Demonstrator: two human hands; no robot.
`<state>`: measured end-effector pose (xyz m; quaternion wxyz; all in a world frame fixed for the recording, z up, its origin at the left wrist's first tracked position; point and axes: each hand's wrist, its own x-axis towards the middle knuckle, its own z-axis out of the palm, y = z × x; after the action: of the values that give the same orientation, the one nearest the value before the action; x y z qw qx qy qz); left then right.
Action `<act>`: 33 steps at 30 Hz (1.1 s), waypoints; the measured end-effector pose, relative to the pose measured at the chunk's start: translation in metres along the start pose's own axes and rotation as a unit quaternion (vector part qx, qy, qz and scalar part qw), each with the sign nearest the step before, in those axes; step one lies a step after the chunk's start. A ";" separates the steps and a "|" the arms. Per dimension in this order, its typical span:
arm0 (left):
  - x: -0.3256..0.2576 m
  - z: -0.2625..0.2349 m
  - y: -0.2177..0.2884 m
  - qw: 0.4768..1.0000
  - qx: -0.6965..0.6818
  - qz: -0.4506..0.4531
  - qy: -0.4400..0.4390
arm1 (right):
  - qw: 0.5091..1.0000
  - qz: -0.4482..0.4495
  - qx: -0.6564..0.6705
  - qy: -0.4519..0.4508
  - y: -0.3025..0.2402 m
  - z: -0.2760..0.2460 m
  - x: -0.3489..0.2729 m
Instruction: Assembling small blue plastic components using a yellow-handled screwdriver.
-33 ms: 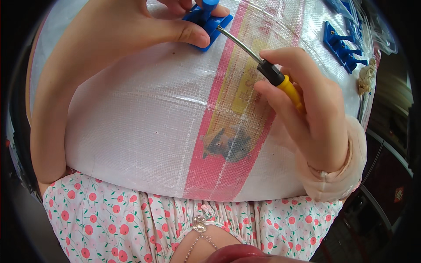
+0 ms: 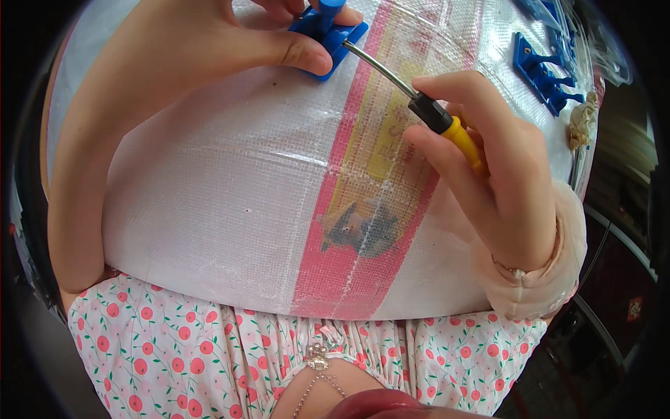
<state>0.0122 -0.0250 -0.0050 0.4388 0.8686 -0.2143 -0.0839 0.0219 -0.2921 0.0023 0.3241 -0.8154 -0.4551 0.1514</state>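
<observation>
My left hand [image 2: 269,45] pinches a blue plastic hook plate [image 2: 338,36] at the far edge of view, thumb on its near side. A rounded knob stands up from the plate; its far part is hidden by my fingers and cut off by the frame. In my right hand [image 2: 506,167] is a screwdriver [image 2: 441,119] with a yellow and black handle. My thumb and fingers close round the handle. The metal shaft slants up to the left, and its tip meets the plate's right part, beside the knob.
A white woven plastic sheet [image 2: 209,202] with a pink and yellow printed stripe covers the table. At the far right lie a blue hook rack [image 2: 544,77], clear plastic bags [image 2: 604,52] and a crumpled beige lump [image 2: 583,122]. Dark red furniture [image 2: 618,279] stands beyond the table's right side.
My right wrist has shifted very slightly to the right. The screwdriver tip stays on the blue hook plate, and my left hand keeps its hold.
</observation>
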 end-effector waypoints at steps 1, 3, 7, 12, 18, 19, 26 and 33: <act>0.000 0.002 -0.002 1.000 -0.001 0.002 -0.003 | 1.000 0.001 0.017 -0.003 0.003 0.002 0.000; 0.001 0.006 -0.008 1.000 -0.027 -0.011 -0.011 | 0.999 -0.006 0.031 0.007 0.008 0.009 -0.001; -0.001 0.006 -0.009 0.999 0.009 -0.031 -0.032 | 0.996 0.033 0.088 0.004 0.009 0.009 -0.002; 0.002 0.011 -0.018 0.998 -0.039 -0.012 -0.047 | 0.904 0.264 0.334 -0.031 0.001 0.006 -0.003; 0.006 0.008 0.005 0.995 -0.019 -0.079 -0.052 | 0.792 0.342 0.493 -0.115 0.003 -0.009 0.007; 0.003 0.008 -0.009 0.996 -0.039 -0.063 -0.052 | 0.802 0.341 0.477 -0.114 0.003 -0.010 0.008; 0.007 -0.009 0.038 0.988 -0.123 -0.092 -0.007 | 0.906 0.260 0.332 -0.030 -0.002 -0.021 -0.004; -0.002 0.010 0.022 0.994 0.072 0.036 0.076 | 0.928 0.199 0.312 0.037 0.000 -0.021 -0.002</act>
<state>0.0009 -0.0426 0.0066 0.3926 0.8937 -0.2166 0.0136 0.0320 -0.3017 0.0182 0.5419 -0.7521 -0.2006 0.3171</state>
